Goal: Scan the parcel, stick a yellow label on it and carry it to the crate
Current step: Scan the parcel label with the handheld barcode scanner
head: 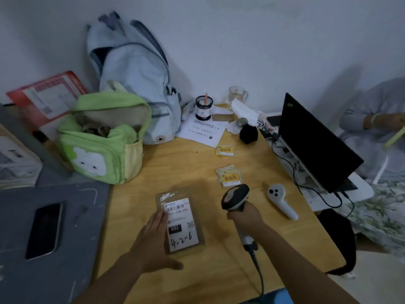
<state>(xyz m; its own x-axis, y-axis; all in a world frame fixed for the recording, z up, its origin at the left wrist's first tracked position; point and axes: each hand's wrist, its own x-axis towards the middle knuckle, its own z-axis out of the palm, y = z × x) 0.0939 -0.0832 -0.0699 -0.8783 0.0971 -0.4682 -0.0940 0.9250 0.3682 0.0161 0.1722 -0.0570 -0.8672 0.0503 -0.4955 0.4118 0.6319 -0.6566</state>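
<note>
A small flat parcel [182, 222] with a white shipping label, a barcode and handwritten numbers lies on the wooden table [197, 163]. My left hand [151, 242] rests flat against the parcel's left edge, fingers spread. My right hand [245, 218] grips the handle of a black and grey barcode scanner [235, 197], whose head sits just right of the parcel's top. A small stack of yellow labels [229, 177] lies beyond the scanner, and a single yellow label [225, 150] lies farther back. No crate is in view.
A green bag [100, 145] and a pale blue backpack [135, 80] stand at the back left. A white controller [281, 200] and an open laptop [317, 141] are on the right. A phone [45, 230] lies on a grey surface left. A seated person [377, 119] is at far right.
</note>
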